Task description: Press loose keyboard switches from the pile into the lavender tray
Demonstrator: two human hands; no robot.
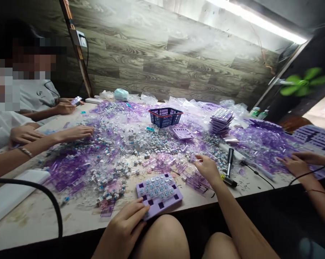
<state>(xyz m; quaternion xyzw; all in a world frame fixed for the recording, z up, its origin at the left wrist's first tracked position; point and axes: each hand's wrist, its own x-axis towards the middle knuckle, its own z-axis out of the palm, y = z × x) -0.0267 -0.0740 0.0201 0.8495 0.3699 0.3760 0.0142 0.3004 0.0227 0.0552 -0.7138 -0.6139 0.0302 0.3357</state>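
Observation:
A purple plastic tray (pixel 160 194) with a grid of holes lies at the near table edge, most of its far holes filled with small blue-topped switches. My left hand (pixel 126 226) grips its near left corner, fingers curled on the rim. My right hand (pixel 207 169) reaches forward to the right of the tray, fingers pinched down among loose switches and clear purple pieces (pixel 197 181); what it holds is hidden.
Heaps of loose switches and purple plastic cover the table (pixel 38 216). A blue basket (pixel 165 117) and stacked purple trays (pixel 221 120) stand farther back. A black tool (pixel 229 167) lies right of my hand. Other people's hands work at left (pixel 76 133) and right (pixel 296 163).

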